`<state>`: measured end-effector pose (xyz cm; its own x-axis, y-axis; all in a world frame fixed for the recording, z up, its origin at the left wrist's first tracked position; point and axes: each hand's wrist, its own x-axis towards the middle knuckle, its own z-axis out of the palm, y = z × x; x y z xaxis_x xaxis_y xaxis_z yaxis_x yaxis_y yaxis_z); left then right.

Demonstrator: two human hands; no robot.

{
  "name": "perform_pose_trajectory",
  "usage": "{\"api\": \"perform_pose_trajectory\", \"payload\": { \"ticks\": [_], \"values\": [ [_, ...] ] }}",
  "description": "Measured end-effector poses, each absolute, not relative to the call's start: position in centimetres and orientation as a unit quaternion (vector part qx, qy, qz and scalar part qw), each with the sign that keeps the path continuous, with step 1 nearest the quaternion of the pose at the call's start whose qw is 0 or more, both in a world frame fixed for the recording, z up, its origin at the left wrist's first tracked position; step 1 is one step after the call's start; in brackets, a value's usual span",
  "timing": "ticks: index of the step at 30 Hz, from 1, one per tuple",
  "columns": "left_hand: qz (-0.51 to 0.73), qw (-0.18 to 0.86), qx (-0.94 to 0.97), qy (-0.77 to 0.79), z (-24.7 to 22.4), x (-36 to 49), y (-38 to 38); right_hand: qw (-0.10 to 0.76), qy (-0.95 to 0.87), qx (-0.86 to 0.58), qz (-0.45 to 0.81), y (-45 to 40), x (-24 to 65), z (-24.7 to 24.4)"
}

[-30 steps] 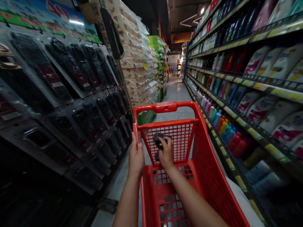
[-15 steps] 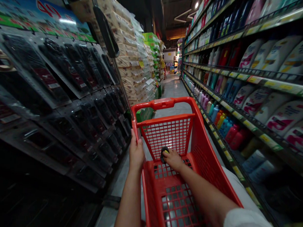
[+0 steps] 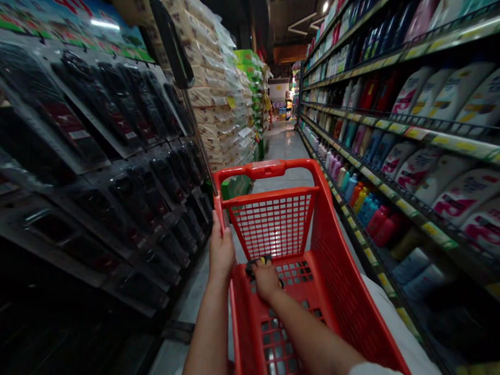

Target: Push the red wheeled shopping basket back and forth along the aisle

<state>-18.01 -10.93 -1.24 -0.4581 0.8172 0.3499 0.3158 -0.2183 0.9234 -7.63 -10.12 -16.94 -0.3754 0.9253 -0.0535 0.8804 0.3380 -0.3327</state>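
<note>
The basket (image 3: pixel 338 272) is held at its left edge by the left hand (image 3: pixel 221 251), while some dark thing (image 3: pixel 249 269), mostly covered up tbh, is gripped by the right hand (image 3: pixel 267 280) low inside, near the mesh panel (image 3: pixel 270 193).

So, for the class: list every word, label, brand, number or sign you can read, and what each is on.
"4", then a rounded digit too cut off to be sure of: red number on the banner.
Too blurred or small: the banner's other print, labels on the hanging packs, shelf price strips, white bottles, tags on the wrapped stack.
None readable: red cart.
</note>
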Motion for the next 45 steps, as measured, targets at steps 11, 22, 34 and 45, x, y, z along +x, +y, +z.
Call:
{"api": "perform_pose_trajectory", "payload": {
  "ticks": [11, 22, 34, 45],
  "values": [
    [0.625, 0.225, 0.483, 0.570, -0.9, -18.5, -11.3, 0.060, -0.703, -0.698, 0.120, -9.8, 0.0, -17.7],
    [0.624, 0.222, 0.478, 0.577, -1.3, -18.6, -11.6, 0.033, -0.851, -0.498, 0.167, -10.6, -11.7, -17.1],
    [0.629, 0.206, 0.476, 0.579, -1.1, -18.5, -11.5, 0.045, -0.958, -0.248, 0.135, -13.0, -4.5, -17.2],
    [0.617, 0.206, 0.488, 0.582, -1.1, -18.5, -11.1, 0.074, -0.891, -0.423, 0.149, -11.6, -7.5, -17.2]
  ]
}}
